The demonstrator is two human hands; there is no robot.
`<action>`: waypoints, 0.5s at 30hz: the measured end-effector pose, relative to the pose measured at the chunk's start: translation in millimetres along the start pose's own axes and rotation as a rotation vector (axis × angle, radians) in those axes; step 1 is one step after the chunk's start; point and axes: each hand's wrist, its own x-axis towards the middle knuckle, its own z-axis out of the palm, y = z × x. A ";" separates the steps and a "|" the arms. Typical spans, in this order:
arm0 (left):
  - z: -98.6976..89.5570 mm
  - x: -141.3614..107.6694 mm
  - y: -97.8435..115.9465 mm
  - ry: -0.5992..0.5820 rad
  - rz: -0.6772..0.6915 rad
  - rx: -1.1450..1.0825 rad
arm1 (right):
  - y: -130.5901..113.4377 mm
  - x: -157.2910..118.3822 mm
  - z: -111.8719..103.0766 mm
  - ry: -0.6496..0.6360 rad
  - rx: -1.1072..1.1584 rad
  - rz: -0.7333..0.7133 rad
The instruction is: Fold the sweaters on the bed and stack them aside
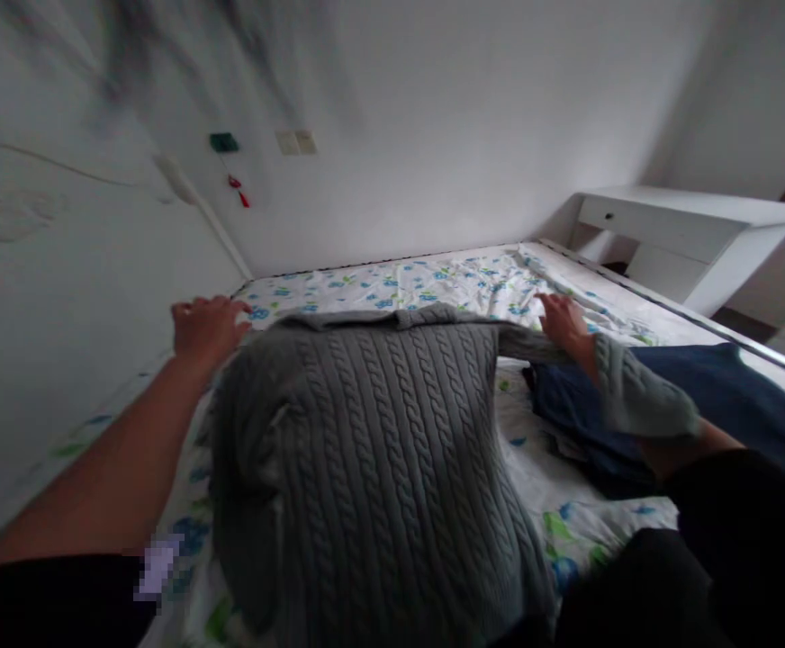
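Two hands rest at the far corners of a grey cable-knit sweater (372, 450) lying flat on the bed (433, 279), its long axis running away from the person. Left hand (207, 328) curls loosely at the shoulder; right hand (563, 319) presses the sleeve, fingers spread flat.

The cable-knit sweater (365, 450) across the middle of the frame is grey, ribbed in rope-like braids. Under it the bed sheet (433, 279) is white, scattered with blue flowers and green leaves. At the right lies dark navy clothing (703, 396). The desk (690, 225) at the upper right is white. On the pale wall at the upper left sit a green switch (223, 141), a red tassel (239, 191) and beige plates (296, 141).
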 end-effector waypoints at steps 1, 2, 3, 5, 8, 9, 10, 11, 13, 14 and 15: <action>29.6 -14.7 10.8 -0.055 0.026 -0.014 | 3.8 -14.9 23.9 -0.050 -0.002 -0.002; 56.8 -33.1 20.3 -0.131 0.043 -0.032 | 7.1 -33.3 43.4 -0.106 0.007 -0.023; 80.6 -54.1 28.3 -0.192 0.051 -0.061 | 9.1 -54.5 58.7 -0.171 0.031 -0.064; 116.2 -100.8 39.3 -0.352 0.064 -0.169 | 8.5 -101.9 77.9 -0.297 0.095 -0.142; 143.0 -176.6 44.9 -0.650 -0.056 -0.371 | 0.3 -178.0 85.1 -0.508 0.175 -0.127; 147.2 -202.3 45.3 -0.759 -0.120 -0.415 | -2.4 -203.2 83.9 -0.575 0.189 -0.070; 149.8 -227.8 46.0 -0.882 -0.174 -0.450 | -4.4 -227.8 82.0 -0.643 0.199 0.011; 151.2 -252.3 47.4 -0.988 -0.233 -0.469 | -5.8 -251.2 79.7 -0.712 0.211 0.104; 150.6 -295.7 54.4 -1.117 -0.294 -0.512 | -7.0 -291.9 75.0 -0.885 0.258 0.291; 148.5 -313.1 60.2 -1.138 -0.309 -0.537 | -7.5 -307.9 72.9 -0.969 0.282 0.355; 145.2 -327.0 67.2 -1.144 -0.309 -0.565 | -8.6 -320.4 70.7 -1.043 0.301 0.389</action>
